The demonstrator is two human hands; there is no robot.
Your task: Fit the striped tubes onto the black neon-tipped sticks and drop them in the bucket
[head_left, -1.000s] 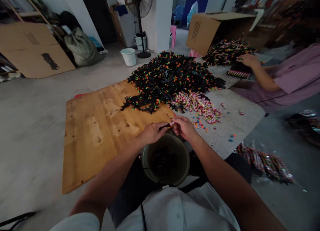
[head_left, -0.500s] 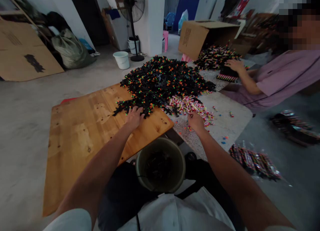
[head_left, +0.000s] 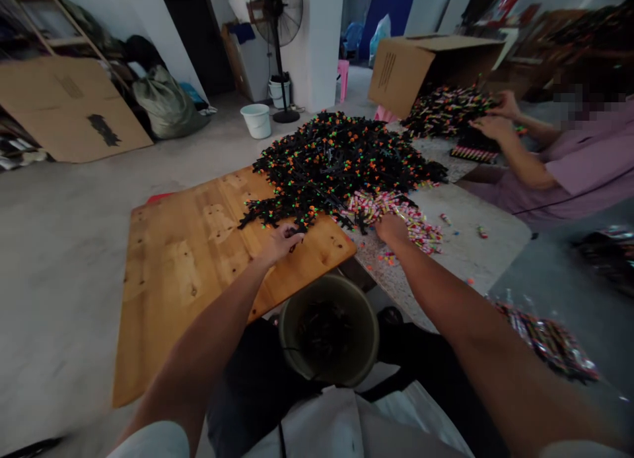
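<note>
My left hand (head_left: pixel 281 244) is closed on a small black toy gun (head_left: pixel 296 232) just above the wooden board, at the near edge of a large heap of black toy guns (head_left: pixel 337 158) with orange and green tips. My right hand (head_left: pixel 392 228) reaches into a pile of small pink, white and yellow tubes (head_left: pixel 419 227) on the stone-topped table. Its fingers curl down into the pile, and whatever they grip is hidden. Below and between my arms stands a round bucket (head_left: pixel 369 313) with dark pieces inside.
The wooden board (head_left: pixel 168 273) meets the speckled table (head_left: pixel 488 227). A co-worker (head_left: pixel 569 148) sits at right, both hands at another pile beside a tipped cardboard box (head_left: pixel 401 75). Clear bags of toys (head_left: pixel 549 339) lie on the floor. A fan (head_left: pixel 277 49) and white bucket (head_left: pixel 256 120) stand behind.
My left hand has lifted a toy gun from the heap's edge and drawn it slightly nearer. My right hand has moved into the tube pile. The view has swung left.
</note>
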